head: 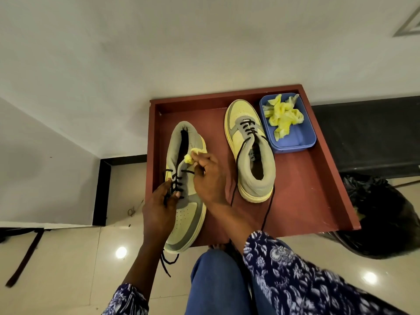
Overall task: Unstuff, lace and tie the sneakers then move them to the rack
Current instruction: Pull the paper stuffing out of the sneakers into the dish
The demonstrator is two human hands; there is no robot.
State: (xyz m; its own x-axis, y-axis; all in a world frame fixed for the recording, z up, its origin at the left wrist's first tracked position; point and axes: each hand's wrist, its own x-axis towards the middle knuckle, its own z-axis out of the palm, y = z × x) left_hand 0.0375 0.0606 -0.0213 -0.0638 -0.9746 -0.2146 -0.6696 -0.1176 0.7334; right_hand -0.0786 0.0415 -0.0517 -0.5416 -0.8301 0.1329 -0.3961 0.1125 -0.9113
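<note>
On the red tray (306, 196), 2 sneakers lie side by side: the right sneaker (254, 153) is unstuffed, next to a blue tub (295, 142) of yellow stuffing. The near sneaker (186, 210) is gripped at its laces by the left hand (159, 208). The right hand (209, 176) pinches a yellow wad (189, 158) at the collar. Step in hand, by judgement: unstuffing. Next: pull the wad clear and drop it in the tub.
</note>
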